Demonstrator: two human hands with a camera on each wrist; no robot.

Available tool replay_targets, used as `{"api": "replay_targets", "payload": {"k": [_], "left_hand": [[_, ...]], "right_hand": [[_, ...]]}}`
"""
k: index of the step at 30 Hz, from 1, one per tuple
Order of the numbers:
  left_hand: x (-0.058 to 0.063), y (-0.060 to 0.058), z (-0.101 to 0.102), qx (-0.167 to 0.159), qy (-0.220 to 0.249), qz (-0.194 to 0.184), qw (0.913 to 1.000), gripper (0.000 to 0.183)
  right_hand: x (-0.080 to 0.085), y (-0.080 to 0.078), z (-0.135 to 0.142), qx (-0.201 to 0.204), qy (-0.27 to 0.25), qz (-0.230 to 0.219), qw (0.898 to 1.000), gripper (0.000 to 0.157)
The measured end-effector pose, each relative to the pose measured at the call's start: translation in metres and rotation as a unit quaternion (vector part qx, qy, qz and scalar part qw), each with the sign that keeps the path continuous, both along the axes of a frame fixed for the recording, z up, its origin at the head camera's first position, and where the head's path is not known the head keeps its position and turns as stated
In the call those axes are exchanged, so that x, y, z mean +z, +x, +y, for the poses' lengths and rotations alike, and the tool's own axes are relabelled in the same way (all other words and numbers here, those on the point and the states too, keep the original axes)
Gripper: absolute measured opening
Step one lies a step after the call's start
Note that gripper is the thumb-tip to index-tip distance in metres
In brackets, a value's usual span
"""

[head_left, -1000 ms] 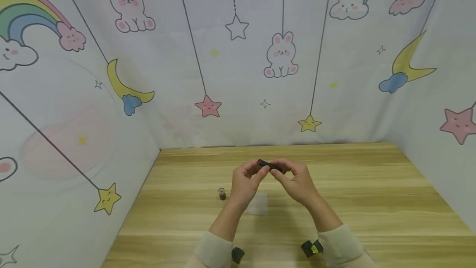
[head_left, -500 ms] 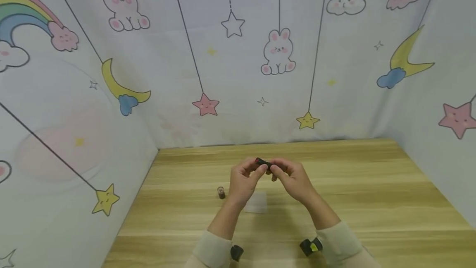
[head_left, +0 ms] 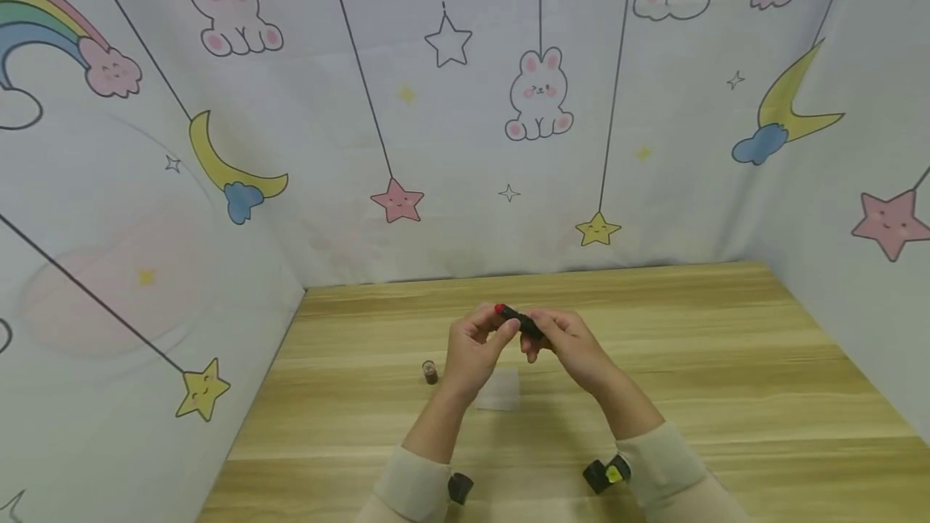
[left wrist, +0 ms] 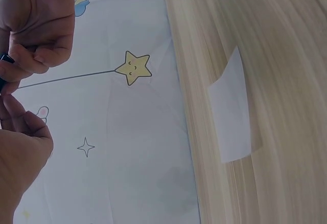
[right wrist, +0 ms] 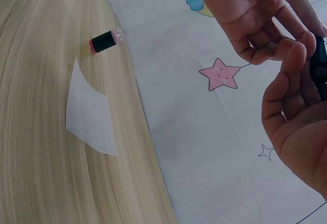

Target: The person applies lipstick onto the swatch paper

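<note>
A slim black tube with a red tip [head_left: 526, 326], much like a lipstick, is held above the table in both hands. Its red end points up and to the left. My left hand [head_left: 472, 352] pinches the tube below that end, thumb in front and fingers behind. At the lower end, the fingertips of my right hand [head_left: 576, 348] grip it and partly cover it. In the right wrist view the dark tube [right wrist: 320, 63] shows at the right edge between the two hands. The left wrist view catches only a sliver of it.
A small black cylinder [head_left: 430, 374] with a clear end and a red rim stands on the wooden table [head_left: 690, 361], left of my left hand. Beneath the hands lies a piece of white paper [head_left: 501, 391]. White cloth walls [head_left: 465, 152] with printed stars and rabbits enclose the table.
The red tip shows more clearly at the tube's end than a second ago. My right hand's fingers have shifted along the tube, which tilts a little more. The view drifts slightly.
</note>
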State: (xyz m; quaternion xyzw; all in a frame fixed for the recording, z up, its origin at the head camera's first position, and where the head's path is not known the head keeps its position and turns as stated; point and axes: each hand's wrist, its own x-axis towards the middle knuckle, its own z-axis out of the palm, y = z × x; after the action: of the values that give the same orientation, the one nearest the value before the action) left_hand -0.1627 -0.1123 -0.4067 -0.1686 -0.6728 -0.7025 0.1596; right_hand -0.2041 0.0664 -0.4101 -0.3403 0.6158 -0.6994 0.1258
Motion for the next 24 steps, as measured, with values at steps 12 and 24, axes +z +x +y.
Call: {"api": "replay_targets", "payload": {"k": [12,24], "left_hand": [[-0.003,0.0,0.0,-0.018,-0.007,0.017,0.9997,0.014],[-0.01,-0.012,-0.032,0.044,-0.171,0.014,0.9842,0.028]], "right_hand": [[-0.004,0.001,0.001,0.005,-0.005,-0.047,0.999,0.04],[0.002,0.002,0.001,-0.028,0.0,-0.046,0.999,0.031]]}}
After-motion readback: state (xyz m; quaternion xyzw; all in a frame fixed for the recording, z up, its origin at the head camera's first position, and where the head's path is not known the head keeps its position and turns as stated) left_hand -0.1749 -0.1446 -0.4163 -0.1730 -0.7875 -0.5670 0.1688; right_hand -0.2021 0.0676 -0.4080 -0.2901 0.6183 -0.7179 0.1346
